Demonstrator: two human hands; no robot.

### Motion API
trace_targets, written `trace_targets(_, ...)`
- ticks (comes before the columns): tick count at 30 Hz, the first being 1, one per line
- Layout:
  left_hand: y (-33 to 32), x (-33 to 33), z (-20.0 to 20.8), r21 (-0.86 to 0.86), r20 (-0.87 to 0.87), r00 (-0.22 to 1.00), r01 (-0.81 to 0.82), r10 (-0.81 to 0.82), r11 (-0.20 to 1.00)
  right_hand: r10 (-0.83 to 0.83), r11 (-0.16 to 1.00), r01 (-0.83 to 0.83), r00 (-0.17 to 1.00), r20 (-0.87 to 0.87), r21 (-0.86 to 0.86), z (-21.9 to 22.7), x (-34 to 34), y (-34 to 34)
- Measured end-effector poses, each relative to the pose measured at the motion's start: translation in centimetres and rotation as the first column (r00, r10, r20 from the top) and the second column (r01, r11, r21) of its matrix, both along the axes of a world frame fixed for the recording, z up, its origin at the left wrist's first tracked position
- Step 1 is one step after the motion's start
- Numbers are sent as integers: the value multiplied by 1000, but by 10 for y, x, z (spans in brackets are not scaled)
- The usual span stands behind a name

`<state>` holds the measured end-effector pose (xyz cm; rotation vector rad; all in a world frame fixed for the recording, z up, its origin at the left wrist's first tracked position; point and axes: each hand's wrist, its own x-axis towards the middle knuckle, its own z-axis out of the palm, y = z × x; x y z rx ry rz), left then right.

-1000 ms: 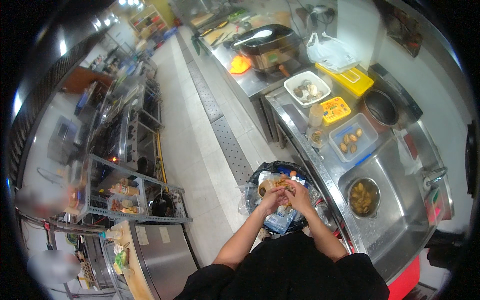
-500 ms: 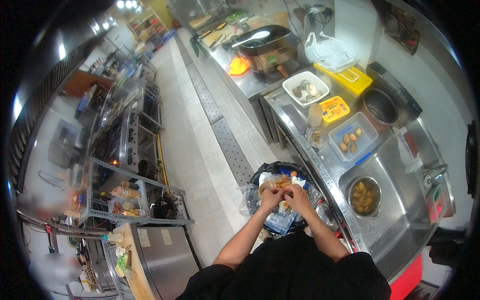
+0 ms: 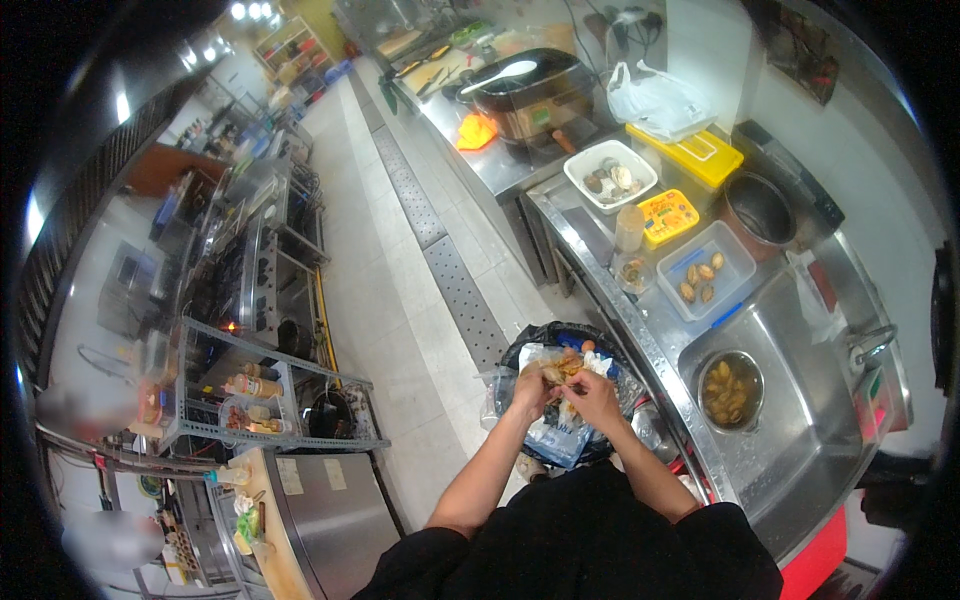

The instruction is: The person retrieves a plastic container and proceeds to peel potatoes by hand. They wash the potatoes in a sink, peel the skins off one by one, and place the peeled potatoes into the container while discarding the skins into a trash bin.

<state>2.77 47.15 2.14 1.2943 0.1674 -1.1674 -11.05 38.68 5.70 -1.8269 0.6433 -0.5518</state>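
Note:
Both hands meet over a bin (image 3: 515, 352) lined with a black bag and filled with rubbish. My left hand (image 3: 530, 390) closes round a small brownish shellfish (image 3: 553, 374), its exact kind too small to make out. My right hand (image 3: 594, 396) pinches at the same shellfish from the other side. Fingers hide most of it. To the right, a metal bowl (image 3: 760, 402) of yellow-brown shellfish stands in the steel sink (image 3: 800, 330). Several similar brown pieces (image 3: 706, 272) lie in a clear plastic container (image 3: 738, 243) on the counter.
A white tub (image 3: 572, 172) holds greyish shells. Around it stand a yellow tub (image 3: 668, 217), a clear jar (image 3: 632, 272), a dark pot (image 3: 758, 208) and a yellow-lidded box (image 3: 690, 160). The counter edge (image 3: 640, 335) runs beside the bin. A metal shelf (image 3: 290, 400) stands left.
My left hand has shifted slightly left and turned, showing more of the shellfish between the hands. The right hand stays close beside it.

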Motion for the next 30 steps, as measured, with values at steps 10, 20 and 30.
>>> trace_targets(10, 14, 20, -31, 88, -73, 948, -305, 311, 948, -73, 997, 74, 997, -40, 28, -8, -20, -14)
trace_targets(20, 30, 7, -15, 65, 20, 999, -29, 28, 997, -372, 891, 317, 920, -125, -325, 8, -28, -147)
trace_targets(30, -18, -28, 45, -37, 38, 999, -38, 39, 999, -110, 972, 103, 994, -18, -212, 35, 8, -126)
